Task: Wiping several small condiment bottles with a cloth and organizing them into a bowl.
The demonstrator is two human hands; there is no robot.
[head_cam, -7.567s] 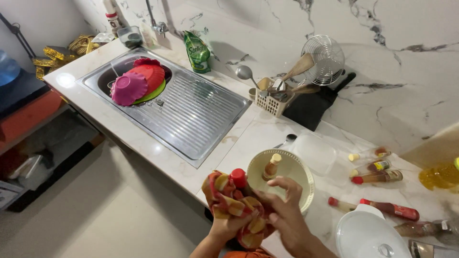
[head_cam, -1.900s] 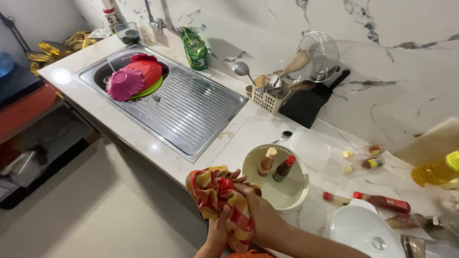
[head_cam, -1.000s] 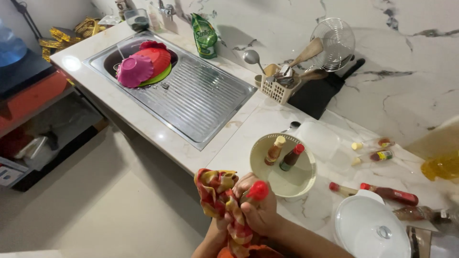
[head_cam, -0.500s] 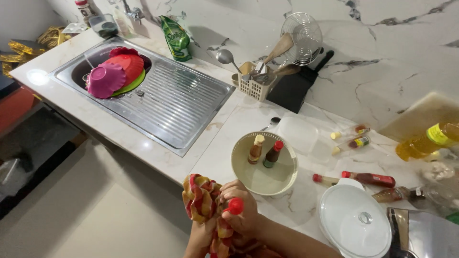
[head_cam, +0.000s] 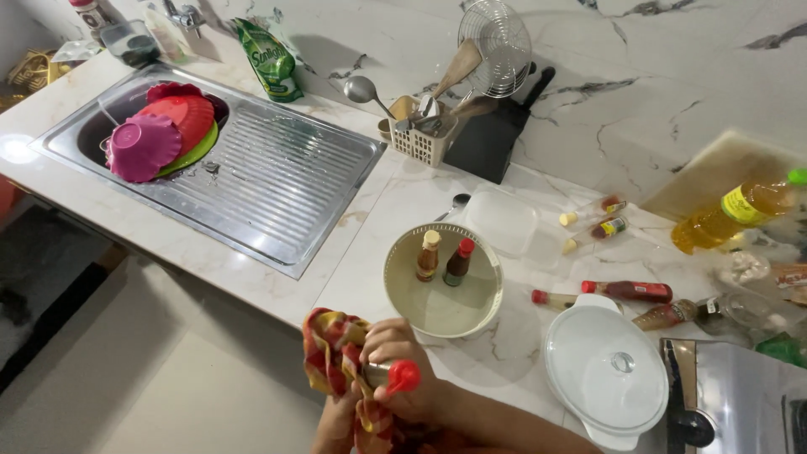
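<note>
Upper left of the frame, a steel sink point(head_cam: 277, 181) holds 3 plastic plates point(head_cam: 164, 134), pink, red and green. Low in the middle, the left hand point(head_cam: 338, 419) is mostly hidden under a red and yellow checked cloth point(head_cam: 332, 366); whether its fingers are closed I cannot tell. Just right of it, the right hand point(head_cam: 399, 382) is curled tight around a small red-capped bottle point(head_cam: 393, 376), the cloth touching the bottle's body. Above the hands, near them on the marble counter point(head_cam: 395, 202), a round cream bowl point(head_cam: 443, 282) holds 2 upright sauce bottles point(head_cam: 444, 261). Lower right, a white lidded pot point(head_cam: 605, 370) stands, with more small bottles point(head_cam: 626, 292) lying on their sides above it.
</note>
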